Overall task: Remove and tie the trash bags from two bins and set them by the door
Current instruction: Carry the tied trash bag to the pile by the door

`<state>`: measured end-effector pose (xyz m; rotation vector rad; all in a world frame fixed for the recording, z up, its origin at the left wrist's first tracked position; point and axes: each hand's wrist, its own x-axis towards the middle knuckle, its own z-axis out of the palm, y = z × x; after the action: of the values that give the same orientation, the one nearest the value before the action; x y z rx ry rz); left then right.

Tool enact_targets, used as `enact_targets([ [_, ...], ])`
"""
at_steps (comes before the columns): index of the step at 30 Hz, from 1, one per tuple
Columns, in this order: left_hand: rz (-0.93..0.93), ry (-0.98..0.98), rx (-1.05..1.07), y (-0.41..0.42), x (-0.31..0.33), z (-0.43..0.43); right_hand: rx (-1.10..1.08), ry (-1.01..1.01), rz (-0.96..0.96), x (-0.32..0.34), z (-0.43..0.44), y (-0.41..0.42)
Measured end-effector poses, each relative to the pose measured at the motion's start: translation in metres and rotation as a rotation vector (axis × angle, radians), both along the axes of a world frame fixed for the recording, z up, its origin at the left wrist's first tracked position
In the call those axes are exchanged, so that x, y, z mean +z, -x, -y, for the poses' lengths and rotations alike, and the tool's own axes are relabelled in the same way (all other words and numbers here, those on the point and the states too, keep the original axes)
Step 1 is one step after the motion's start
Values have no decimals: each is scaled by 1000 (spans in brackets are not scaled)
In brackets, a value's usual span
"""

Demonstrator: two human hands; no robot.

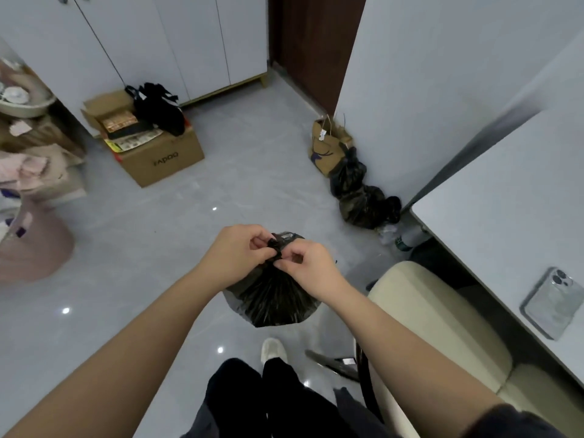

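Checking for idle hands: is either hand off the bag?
No, the left hand and right hand both pinch the gathered top of the trash bag.

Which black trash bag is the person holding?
The black trash bag in the middle: the left hand and right hand pinch its gathered top. The other trash bag lies untouched by the brown paper bag.

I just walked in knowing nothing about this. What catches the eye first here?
In the middle, the left hand and right hand pinch the gathered neck of a black trash bag above the grey floor. By the white wall at right, a second black bag lies beside a brown paper bag, close to the dark door. A phone rests on the white table at far right.
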<state>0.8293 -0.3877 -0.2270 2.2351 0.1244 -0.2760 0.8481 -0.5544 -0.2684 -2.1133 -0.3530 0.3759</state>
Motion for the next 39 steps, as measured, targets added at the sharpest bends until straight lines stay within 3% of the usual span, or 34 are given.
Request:
enact_targets([
  [7, -3, -19, -129, -139, -11, -9, -126, 62, 38, 0, -5, -119],
  [12, -7, -57, -335, -239, -32, -7, -309, 102, -6, -17, -1, -192],
  [18, -35, -261, -626, -340, -68, -7, -542, 93, -93, -43, 12, -266],
  [22, 14, -323, -635, -400, -103, 12, -604, 68, -187, -66, 28, -313],
  [29, -22, -369, -639, -498, -197, 56, -620, 174, -313, -166, 64, -412],
  [39, -89, -388, -747, -614, -398, 95, -717, 183, -503, -365, 81, -507],
])
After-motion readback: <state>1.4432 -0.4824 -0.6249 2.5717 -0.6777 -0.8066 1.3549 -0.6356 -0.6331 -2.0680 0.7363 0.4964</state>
